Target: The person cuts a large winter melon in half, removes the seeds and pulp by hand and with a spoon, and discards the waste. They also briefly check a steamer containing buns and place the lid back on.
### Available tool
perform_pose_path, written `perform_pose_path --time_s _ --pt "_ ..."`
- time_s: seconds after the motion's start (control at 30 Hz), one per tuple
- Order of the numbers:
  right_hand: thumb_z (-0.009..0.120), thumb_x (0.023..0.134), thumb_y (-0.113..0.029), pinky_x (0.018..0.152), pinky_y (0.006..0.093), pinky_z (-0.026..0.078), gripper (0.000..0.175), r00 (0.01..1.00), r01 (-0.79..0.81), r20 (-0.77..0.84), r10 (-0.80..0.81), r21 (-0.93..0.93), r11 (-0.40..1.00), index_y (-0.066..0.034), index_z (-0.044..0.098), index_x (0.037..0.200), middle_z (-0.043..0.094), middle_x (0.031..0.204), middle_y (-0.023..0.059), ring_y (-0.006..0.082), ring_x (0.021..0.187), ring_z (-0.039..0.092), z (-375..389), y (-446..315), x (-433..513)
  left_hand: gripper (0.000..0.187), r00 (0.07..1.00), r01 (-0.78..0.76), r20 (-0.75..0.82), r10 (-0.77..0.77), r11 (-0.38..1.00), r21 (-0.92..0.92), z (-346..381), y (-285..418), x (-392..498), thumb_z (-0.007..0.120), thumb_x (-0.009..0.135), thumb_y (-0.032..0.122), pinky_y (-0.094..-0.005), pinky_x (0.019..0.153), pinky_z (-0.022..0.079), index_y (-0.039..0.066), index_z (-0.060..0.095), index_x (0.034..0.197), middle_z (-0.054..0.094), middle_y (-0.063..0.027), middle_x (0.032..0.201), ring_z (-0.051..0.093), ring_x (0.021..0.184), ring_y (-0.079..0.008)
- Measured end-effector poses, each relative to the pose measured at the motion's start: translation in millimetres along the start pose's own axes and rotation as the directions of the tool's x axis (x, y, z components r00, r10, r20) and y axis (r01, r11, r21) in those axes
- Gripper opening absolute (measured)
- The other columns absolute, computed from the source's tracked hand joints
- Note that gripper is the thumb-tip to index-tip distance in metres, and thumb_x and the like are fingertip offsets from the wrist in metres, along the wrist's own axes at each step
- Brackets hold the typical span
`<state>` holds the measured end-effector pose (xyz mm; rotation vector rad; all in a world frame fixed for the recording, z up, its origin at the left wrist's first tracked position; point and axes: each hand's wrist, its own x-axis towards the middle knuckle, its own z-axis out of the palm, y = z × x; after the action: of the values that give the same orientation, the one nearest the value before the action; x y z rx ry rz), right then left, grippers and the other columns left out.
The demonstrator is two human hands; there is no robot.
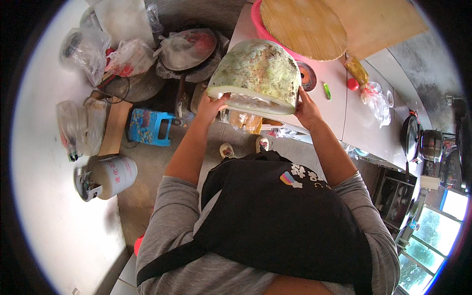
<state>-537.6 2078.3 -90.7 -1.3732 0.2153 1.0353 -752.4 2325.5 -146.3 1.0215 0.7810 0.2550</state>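
Observation:
A large cut piece of winter melon [258, 68] is held out in front of me, at the near edge of the counter. Its rind is mottled green and brown, and the cut face, with a pale hollow core, is turned towards me. My left hand [212, 107] grips the left side, the thumb over the cut rim. At the right end, my right hand [308, 110] holds the rind near the lower corner. The fingers under the melon are hidden.
A round ribbed wooden lid [306, 27] covers a pink basin [256, 18] on the counter [330, 116]. A coiled orange-and-black round item [306, 76] and a green lighter [327, 91] lie right of the melon. A blue plastic stool [149, 126] and a gas cylinder [112, 177] are at left.

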Motion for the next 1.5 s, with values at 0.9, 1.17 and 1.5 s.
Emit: perform_pose_path --time_s 0.9,1.17,1.5 --pt "0.055 0.088 -0.056 0.101 0.0407 0.039 0.07 0.952 0.277 -0.25 -0.175 0.467 0.84 -0.0084 0.04 0.138 0.05 0.132 0.0156 0.0263 0.121 0.048 -150.9 40.2 -73.9 0.035 0.791 -0.531 0.612 -0.01 0.484 0.695 86.6 -45.2 -55.2 0.058 0.092 0.029 -0.0449 0.094 0.043 0.004 0.06 0.117 0.06 -0.0162 0.117 0.053 0.111 -0.0339" --pt "0.052 0.094 -0.045 0.092 0.0339 0.044 0.045 0.824 0.557 -0.474 -0.309 0.586 0.588 -0.0088 0.052 0.12 0.061 0.116 0.0076 0.0181 0.105 0.058 -315.2 25.9 -151.1 0.036 0.646 -0.194 0.679 -0.35 0.784 0.589 289.1 -109.5 -53.0 0.057 0.093 0.029 -0.0442 0.096 0.043 0.005 0.059 0.119 0.06 -0.0145 0.117 0.053 0.112 -0.0318" --pt "0.05 0.095 -0.037 0.08 0.0287 0.048 0.029 0.58 0.814 -0.748 -0.322 0.535 0.224 -0.012 0.06 0.107 0.067 0.103 0.0033 0.0123 0.092 0.063 -514.1 51.5 -274.5 0.036 0.122 0.019 0.785 -0.607 0.793 0.609 574.8 -231.8 -74.4 0.057 0.093 0.029 -0.0433 0.099 0.041 0.006 0.058 0.121 0.061 -0.0123 0.117 0.053 0.114 -0.0292"
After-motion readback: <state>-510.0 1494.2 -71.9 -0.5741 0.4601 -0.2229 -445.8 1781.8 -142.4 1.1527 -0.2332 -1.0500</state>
